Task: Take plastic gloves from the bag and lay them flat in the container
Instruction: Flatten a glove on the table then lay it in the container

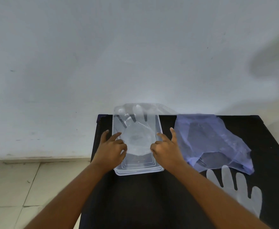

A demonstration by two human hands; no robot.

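In the clear container (158,129), both hands' fingers (117,135) pinch a spread plastic glove (137,134).

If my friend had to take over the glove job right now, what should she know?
Left hand: at the left edge of the clear container, pinching the glove's cuff.
Right hand: doing the same at the right edge.
Glove in container: spread out, its fingertips hanging over the far rim.
Bluish bag: lies on the black table, right of the container.
Second glove: flat on the table, near the bag's front.
Done: one glove nearly flat in the container.
Left: tuck in its fingertips, then add the second glove.
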